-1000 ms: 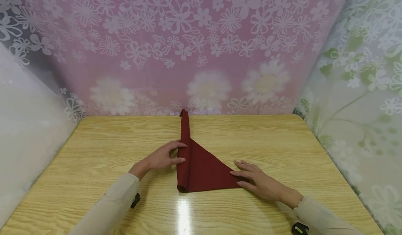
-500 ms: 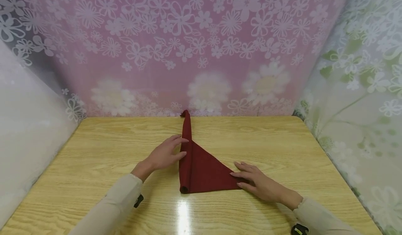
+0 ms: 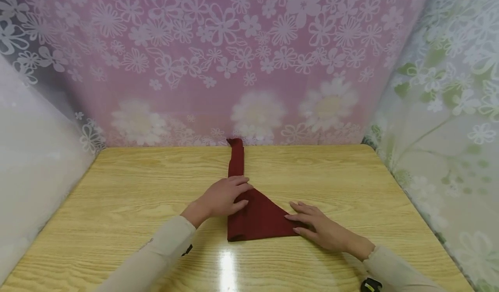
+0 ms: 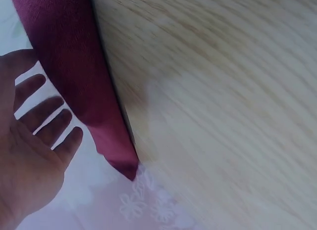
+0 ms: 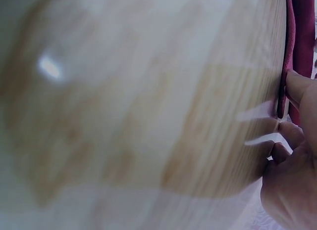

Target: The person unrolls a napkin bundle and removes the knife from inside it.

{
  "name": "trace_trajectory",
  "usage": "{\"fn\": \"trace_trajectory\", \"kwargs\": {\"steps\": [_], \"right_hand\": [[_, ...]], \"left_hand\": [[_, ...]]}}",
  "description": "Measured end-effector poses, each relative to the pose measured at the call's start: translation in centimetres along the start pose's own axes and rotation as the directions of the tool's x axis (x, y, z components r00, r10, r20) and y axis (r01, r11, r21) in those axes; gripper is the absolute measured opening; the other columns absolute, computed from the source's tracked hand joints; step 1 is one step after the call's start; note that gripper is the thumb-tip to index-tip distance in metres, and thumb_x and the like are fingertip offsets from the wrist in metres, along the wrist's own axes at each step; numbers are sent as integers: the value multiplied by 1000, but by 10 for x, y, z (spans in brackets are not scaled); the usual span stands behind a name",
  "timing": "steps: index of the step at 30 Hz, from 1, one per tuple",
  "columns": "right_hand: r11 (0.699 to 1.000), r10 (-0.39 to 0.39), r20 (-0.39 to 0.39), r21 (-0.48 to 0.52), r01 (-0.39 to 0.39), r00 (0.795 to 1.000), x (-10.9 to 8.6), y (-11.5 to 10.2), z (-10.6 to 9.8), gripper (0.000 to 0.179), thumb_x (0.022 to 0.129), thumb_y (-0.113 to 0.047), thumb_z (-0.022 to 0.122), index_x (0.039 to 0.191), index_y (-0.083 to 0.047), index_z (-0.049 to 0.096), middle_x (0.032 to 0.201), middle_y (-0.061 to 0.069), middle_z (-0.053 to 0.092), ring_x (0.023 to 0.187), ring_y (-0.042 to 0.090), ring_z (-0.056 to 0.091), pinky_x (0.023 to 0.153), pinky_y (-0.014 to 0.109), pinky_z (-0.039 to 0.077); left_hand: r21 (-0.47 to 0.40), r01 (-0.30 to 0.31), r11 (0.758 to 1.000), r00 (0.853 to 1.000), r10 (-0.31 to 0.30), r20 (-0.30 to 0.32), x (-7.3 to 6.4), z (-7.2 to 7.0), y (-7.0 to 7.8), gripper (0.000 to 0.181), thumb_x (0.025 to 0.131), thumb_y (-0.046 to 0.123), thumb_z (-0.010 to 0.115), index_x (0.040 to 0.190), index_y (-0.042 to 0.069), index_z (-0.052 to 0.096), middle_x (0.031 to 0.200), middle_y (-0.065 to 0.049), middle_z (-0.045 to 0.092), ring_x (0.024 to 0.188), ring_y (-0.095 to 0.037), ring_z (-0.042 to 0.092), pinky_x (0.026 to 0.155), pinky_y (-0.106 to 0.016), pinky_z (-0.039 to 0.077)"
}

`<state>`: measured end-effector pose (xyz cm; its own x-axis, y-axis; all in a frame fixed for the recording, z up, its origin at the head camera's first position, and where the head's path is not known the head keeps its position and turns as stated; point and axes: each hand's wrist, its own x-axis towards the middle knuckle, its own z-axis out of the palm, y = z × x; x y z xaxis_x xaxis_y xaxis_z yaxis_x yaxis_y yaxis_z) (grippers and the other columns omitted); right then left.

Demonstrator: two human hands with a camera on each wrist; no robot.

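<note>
Dark red cloth (image 3: 267, 218) lies mid-table, folded: narrow strip on its left side runs up to the far edge of the table (image 3: 117, 205), with the tip bent left there. Can't tell if the tip touches the backdrop. Wide triangular part spreads right from the strip, near edge roughly straight, tapering to a corner.

Left hand (image 3: 223, 196): palm down over the folded strip, fingers extended and pointing right, resting across the cloth, not curled round it. Left wrist view: 5 digits spread alongside the cloth, strip tapering to a point beyond them.

Right hand (image 3: 327, 230): fingers extended, slightly apart, resting at the cloth's right corner, no grip. Right wrist view: thumb at the cloth edge, other fingers partly hidden, table surface beside them.

2 pale sleeves, left sleeve (image 3: 156, 248) and right sleeve (image 3: 399, 270). Black device (image 3: 371, 285) under the right wrist; small black piece (image 3: 187, 250) by the left sleeve.

Table is light wood grain, 1 bright glare streak (image 3: 227, 270) near the front. Pink floral backdrop (image 3: 187, 92) behind, pale green-and-white floral panel (image 3: 440, 149) right, whitish panel (image 3: 35, 153) left.
</note>
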<state>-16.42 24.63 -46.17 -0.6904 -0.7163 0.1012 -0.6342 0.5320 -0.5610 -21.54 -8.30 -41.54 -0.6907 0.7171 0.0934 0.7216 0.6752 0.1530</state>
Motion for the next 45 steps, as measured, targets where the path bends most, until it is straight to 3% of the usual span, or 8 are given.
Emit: {"fn": "trace_trajectory", "kwargs": {"steps": [6, 11, 23, 45], "right_hand": [[1000, -10, 2, 1, 10, 1000, 3, 2, 1, 40, 99, -28, 53, 137, -16, 54, 151, 16, 31, 138, 41, 23, 103, 62, 23], [1000, -8, 18, 20, 8, 1000, 4, 0, 1, 40, 99, -27, 53, 138, -16, 53, 151, 17, 30, 138, 43, 21, 104, 63, 19], [1000, 2, 17, 4, -2, 1000, 4, -4, -1, 40, 98, -24, 55, 137, -14, 54, 151, 17, 31, 138, 41, 22, 102, 63, 23], [1000, 5, 12, -15, -5, 1000, 2, -1, 0, 40, 99, -26, 54, 137, -15, 54, 151, 16, 31, 138, 40, 24, 102, 62, 24]], "left_hand": [[127, 14, 992, 997, -23, 68, 9, 6, 7, 39, 96, 36, 56, 130, 18, 59, 135, -4, 52, 128, -22, 44, 107, -41, 30], [174, 45, 984, 996, -58, 66, 8, 8, 6, 33, 92, 35, 60, 121, 19, 64, 124, 0, 59, 120, -19, 49, 106, -40, 32], [106, 103, 989, 994, -106, 23, -5, 4, -8, 29, 89, 37, 62, 113, 21, 68, 121, 3, 60, 118, -18, 51, 100, -42, 37], [24, 125, 992, 992, -125, -19, -33, -2, -27, 30, 92, 35, 58, 116, 20, 67, 132, -2, 55, 122, -22, 50, 97, -46, 41]]}}
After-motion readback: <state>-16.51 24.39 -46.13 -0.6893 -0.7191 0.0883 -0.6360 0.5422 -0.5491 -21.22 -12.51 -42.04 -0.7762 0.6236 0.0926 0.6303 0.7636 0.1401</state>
